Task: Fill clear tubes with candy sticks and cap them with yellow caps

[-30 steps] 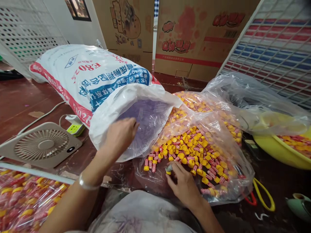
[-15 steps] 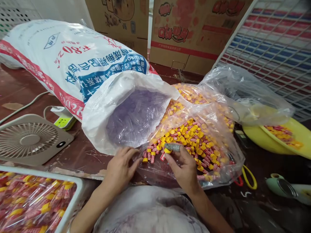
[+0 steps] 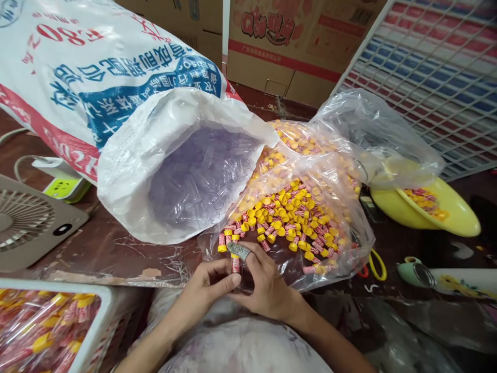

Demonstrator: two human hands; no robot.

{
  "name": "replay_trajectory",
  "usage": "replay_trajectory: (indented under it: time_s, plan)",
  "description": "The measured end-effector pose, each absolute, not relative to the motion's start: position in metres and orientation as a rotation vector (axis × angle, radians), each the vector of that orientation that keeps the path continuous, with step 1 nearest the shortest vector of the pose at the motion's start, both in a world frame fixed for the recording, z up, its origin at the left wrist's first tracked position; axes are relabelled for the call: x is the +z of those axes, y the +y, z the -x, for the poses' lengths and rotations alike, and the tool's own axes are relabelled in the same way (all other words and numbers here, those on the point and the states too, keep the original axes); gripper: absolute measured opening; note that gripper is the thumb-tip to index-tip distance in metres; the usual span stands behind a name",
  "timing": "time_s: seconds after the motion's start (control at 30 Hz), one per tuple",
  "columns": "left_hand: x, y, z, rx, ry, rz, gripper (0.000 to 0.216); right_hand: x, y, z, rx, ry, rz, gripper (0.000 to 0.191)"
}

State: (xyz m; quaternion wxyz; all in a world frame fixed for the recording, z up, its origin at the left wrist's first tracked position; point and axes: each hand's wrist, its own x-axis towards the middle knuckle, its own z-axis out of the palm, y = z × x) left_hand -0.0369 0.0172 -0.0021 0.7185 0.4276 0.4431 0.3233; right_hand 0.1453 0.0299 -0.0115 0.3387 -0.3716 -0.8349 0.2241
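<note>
My right hand (image 3: 266, 280), its index finger wrapped in grey tape, holds a small yellow-capped tube (image 3: 235, 264) with a red and white wrapper. Its fingertip lies at the yellow cap. My left hand (image 3: 207, 285) meets it, thumb and fingers closed around the tube's lower part. Just beyond the fingers, a pile of similar capped tubes (image 3: 291, 217) spills from the mouth of a clear plastic bag (image 3: 345, 228). To the left of the pile gapes a white woven sack (image 3: 120, 171) with clear, purplish plastic tubes (image 3: 198, 176) inside.
A white crate (image 3: 104, 298) of filled, yellow-capped tubes stands at lower left. Left on the table are a fan (image 3: 34, 223) and a power strip (image 3: 68, 184). A yellow bowl (image 3: 462, 207), a yellow ring (image 3: 377, 265) and a green bottle-like object (image 3: 417, 272) lie right. Cardboard boxes (image 3: 279, 57) stand behind.
My hands have come together, the right bringing the capped tube left and toward me to the left hand. The view has shifted, so the sack and bowl appear further left.
</note>
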Motion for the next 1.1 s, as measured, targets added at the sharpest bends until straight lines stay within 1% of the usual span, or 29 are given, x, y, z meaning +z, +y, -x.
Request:
replay_trajectory:
  time_s: [0.1, 0.17, 0.2, 0.27, 0.3, 0.33, 0.37, 0.4, 0.43, 0.47, 0.53, 0.57, 0.67, 0.77, 0.87, 0.93, 1.0, 1.1]
  plan:
    - [-0.009, 0.016, 0.027, 0.718, 0.958, -0.826, 0.033, -0.023, 0.024, -0.139, 0.475, -2.146, 1.025, 0.050]
    - [-0.011, 0.016, 0.023, 0.703, 0.965, -0.770, 0.033, -0.022, 0.027, -0.140, 0.517, -2.230, 1.002, 0.047]
    - [-0.011, 0.016, 0.023, 0.700, 0.983, -0.764, 0.033, -0.019, 0.030, -0.143, 0.562, -2.294, 0.985, 0.052]
    - [-0.010, 0.016, 0.028, 0.706, 1.054, -0.839, 0.028, -0.014, 0.037, -0.155, 0.626, -2.387, 1.026, 0.070]
    - [-0.009, 0.018, 0.033, 0.725, 1.109, -0.931, 0.023, -0.012, 0.041, -0.162, 0.603, -2.387, 1.106, 0.073]
    - [-0.006, 0.020, 0.040, 0.752, 1.187, -1.061, 0.016, -0.012, 0.046, -0.170, 0.540, -2.369, 1.212, 0.068]
    - [-0.003, 0.024, 0.048, 0.780, 1.288, -1.226, 0.010, -0.013, 0.050, -0.177, 0.447, -2.346, 1.322, 0.055]
    - [0.001, 0.030, 0.056, 0.801, 1.413, -1.417, 0.003, -0.016, 0.054, -0.183, 0.338, -2.342, 1.415, 0.037]
    - [0.005, 0.037, 0.063, 0.799, 1.556, -1.617, 0.007, -0.019, 0.057, -0.187, 0.230, -2.364, 1.477, 0.021]
    - [0.010, 0.046, 0.070, 0.762, 1.706, -1.808, 0.019, -0.023, 0.060, -0.190, 0.138, -2.409, 1.514, 0.012]
    - [0.018, 0.066, 0.078, 0.563, 1.946, -2.128, 0.041, -0.030, 0.063, -0.189, 0.027, -2.509, 1.534, 0.011]
    - [0.022, 0.075, 0.080, 0.417, 1.998, -2.253, 0.046, -0.032, 0.064, -0.188, -0.001, -2.535, 1.537, 0.012]
    - [0.029, 0.098, 0.076, 0.021, 1.909, -2.491, 0.044, -0.033, 0.064, -0.183, -0.017, -2.561, 1.555, 0.014]
    - [0.029, 0.106, 0.070, -0.102, 1.821, -2.584, 0.041, -0.030, 0.063, -0.183, -0.016, -2.585, 1.563, 0.014]
    - [0.024, 0.103, 0.072, 0.093, 1.810, -2.582, 0.040, -0.027, 0.061, -0.186, 0.042, -2.444, 1.515, 0.009]
    - [0.021, 0.096, 0.074, 0.370, 1.685, -2.514, 0.041, -0.024, 0.060, -0.187, 0.193, -2.172, 1.471, 0.009]
    - [0.021, 0.086, 0.073, 0.604, 1.496, -2.339, 0.037, -0.020, 0.056, -0.184, 0.414, -1.846, 1.407, 0.011]
    - [0.022, 0.067, 0.063, 0.670, 1.287, -1.994, 0.030, -0.009, 0.052, -0.176, 0.663, -1.585, 1.293, 0.020]
